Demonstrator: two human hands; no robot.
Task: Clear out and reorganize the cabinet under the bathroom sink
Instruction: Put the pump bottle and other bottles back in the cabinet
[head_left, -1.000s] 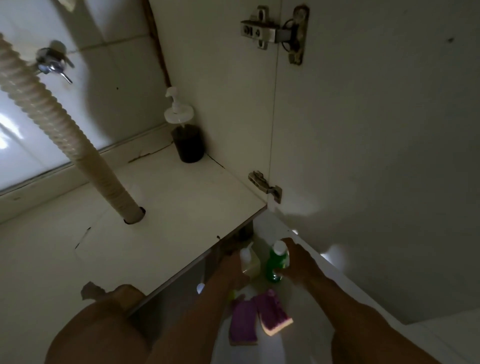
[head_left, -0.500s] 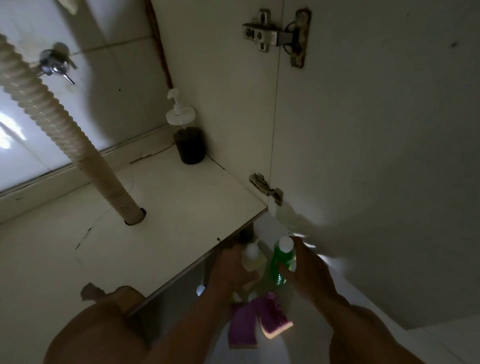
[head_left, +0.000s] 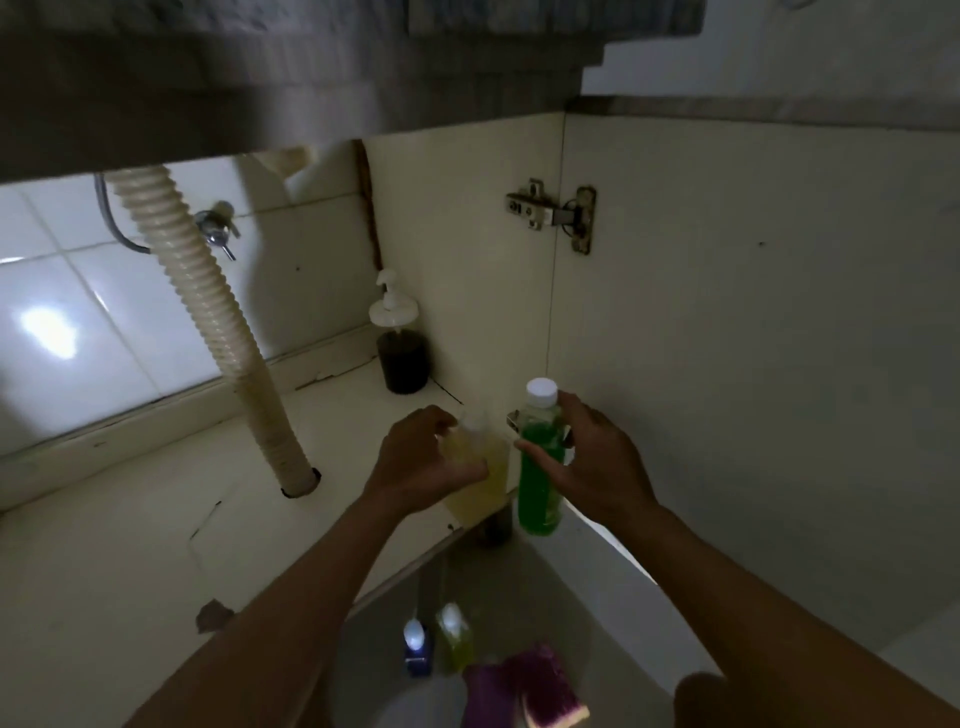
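My left hand (head_left: 421, 460) grips a pale yellow bottle (head_left: 480, 478) and my right hand (head_left: 592, 462) grips a green bottle (head_left: 540, 467) with a white cap. Both bottles are upright, side by side, held over the front right corner of the cabinet floor (head_left: 156, 519). A dark pump dispenser (head_left: 401, 348) with a white top stands in the cabinet's back right corner. A ribbed drain hose (head_left: 218, 332) runs down through a hole in the cabinet floor.
The open cabinet door (head_left: 753, 364) hangs to the right on a metal hinge (head_left: 553, 213). On the bathroom floor below lie a small blue bottle (head_left: 417, 647), a small yellow-green bottle (head_left: 454, 642) and purple sponges (head_left: 530, 686). A water valve (head_left: 218, 228) sticks out from the tiled back wall.
Both hands have lifted the yellow and green bottles from the bathroom floor up to the cabinet's front edge. The camera has pulled back and tilted up, showing the counter's underside.
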